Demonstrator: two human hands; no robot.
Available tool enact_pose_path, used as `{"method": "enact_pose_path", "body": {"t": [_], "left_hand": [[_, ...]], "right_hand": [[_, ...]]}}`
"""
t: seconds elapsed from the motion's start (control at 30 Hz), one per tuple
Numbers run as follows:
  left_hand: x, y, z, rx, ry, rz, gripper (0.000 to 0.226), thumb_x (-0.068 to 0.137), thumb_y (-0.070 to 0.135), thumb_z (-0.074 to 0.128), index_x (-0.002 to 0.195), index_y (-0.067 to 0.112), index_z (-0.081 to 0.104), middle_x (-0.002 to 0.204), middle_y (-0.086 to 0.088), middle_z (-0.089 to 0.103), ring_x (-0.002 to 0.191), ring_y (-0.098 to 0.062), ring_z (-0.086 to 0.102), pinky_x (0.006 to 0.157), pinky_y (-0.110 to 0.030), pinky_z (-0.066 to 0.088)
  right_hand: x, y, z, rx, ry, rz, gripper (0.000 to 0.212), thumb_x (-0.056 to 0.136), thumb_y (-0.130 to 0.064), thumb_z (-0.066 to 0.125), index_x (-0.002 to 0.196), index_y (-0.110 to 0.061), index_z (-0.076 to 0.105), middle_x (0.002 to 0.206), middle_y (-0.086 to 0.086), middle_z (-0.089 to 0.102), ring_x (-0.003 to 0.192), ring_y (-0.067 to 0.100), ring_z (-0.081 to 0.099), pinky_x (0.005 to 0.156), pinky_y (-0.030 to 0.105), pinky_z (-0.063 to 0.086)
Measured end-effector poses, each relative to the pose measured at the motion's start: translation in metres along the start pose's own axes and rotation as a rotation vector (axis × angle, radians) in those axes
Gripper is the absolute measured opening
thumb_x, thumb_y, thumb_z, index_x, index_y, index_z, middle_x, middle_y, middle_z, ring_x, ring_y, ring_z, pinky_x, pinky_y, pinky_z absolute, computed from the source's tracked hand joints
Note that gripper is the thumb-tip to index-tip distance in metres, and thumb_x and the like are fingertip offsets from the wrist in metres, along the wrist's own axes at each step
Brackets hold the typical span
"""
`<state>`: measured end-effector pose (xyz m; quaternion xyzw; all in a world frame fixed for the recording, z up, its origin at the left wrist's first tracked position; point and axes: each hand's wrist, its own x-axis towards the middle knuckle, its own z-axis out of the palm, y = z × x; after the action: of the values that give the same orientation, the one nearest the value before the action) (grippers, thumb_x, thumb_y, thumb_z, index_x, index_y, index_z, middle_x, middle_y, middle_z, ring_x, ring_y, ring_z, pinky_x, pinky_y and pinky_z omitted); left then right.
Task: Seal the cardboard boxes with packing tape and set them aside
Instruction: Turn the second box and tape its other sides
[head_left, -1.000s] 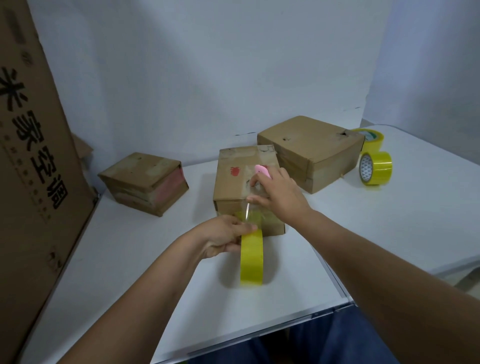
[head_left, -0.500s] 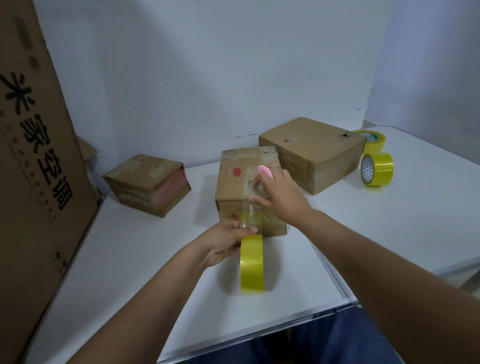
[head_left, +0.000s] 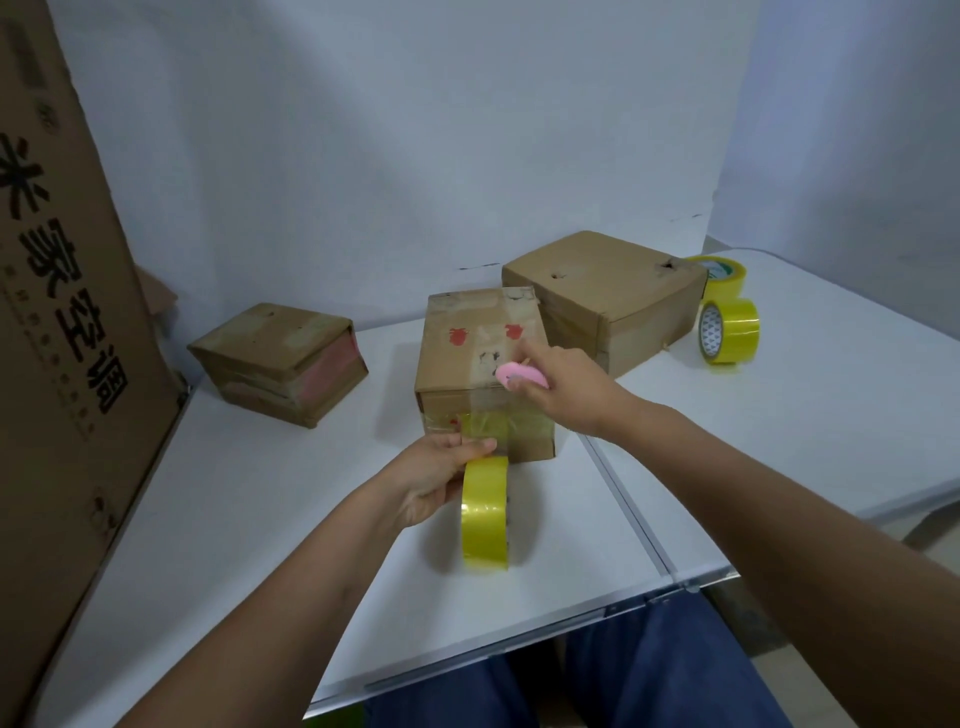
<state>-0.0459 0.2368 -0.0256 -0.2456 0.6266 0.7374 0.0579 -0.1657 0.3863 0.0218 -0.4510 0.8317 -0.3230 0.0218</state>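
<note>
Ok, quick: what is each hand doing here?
Left hand: pinches the tape end at the yellow tape roll.
Right hand: fingers curled round the pink cutter.

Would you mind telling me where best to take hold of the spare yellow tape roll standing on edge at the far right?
Probably pinch the spare tape roll across its two flat faces, coming from above: it stands on edge on the white table, its open core facing left, top clear.

My right hand (head_left: 558, 387) covers most of the pink cutter (head_left: 519, 375), so I cannot see its blade. My left hand (head_left: 436, 478) hides the roll of tape's (head_left: 485, 512) left face. The big printed carton (head_left: 62, 332) runs off the left edge. The far box (head_left: 602, 296) hides part of the rearmost roll (head_left: 724, 273).
</note>
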Motion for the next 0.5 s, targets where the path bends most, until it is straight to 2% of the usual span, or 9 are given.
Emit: {"method": "enact_pose_path", "body": {"t": [0.1,0.23,0.37,0.5], "left_hand": [[-0.002,0.001,0.002,0.000,-0.003,0.006,0.012,0.094,0.014,0.063,0.086,0.008,0.070,0.079,-0.007,0.072,0.065,-0.013,0.068,0.059,-0.023,0.055],[-0.003,0.002,0.001,0.010,-0.003,0.004,0.012,0.094,0.015,0.063,0.087,0.009,0.070,0.084,-0.009,0.071,0.069,-0.014,0.068,0.062,-0.023,0.056],[-0.002,0.002,0.001,0.016,0.000,0.005,0.011,0.095,0.015,0.063,0.089,0.009,0.070,0.085,-0.008,0.071,0.071,-0.015,0.067,0.067,-0.024,0.058],[-0.003,0.001,0.001,0.008,-0.008,0.010,0.012,0.095,0.014,0.062,0.087,0.010,0.070,0.083,-0.006,0.072,0.070,-0.014,0.068,0.068,-0.024,0.058]], "right_hand": [[0.000,-0.008,0.004,-0.057,-0.069,-0.063,0.020,0.096,-0.026,0.053,0.103,-0.008,0.057,0.093,0.009,0.061,0.088,0.022,0.053,0.065,0.026,0.040],[0.004,-0.009,0.011,-0.229,-0.163,-0.090,0.018,0.097,-0.034,0.050,0.108,-0.021,0.056,0.091,0.004,0.058,0.100,0.022,0.045,0.080,0.043,0.047],[0.006,-0.015,0.014,-0.305,-0.172,-0.125,0.021,0.097,-0.034,0.049,0.107,-0.018,0.058,0.082,0.001,0.053,0.098,0.025,0.049,0.080,0.043,0.047],[0.007,-0.016,0.017,-0.404,-0.180,-0.156,0.020,0.100,-0.031,0.043,0.105,-0.016,0.056,0.087,0.006,0.061,0.096,0.024,0.047,0.075,0.037,0.040]]}}
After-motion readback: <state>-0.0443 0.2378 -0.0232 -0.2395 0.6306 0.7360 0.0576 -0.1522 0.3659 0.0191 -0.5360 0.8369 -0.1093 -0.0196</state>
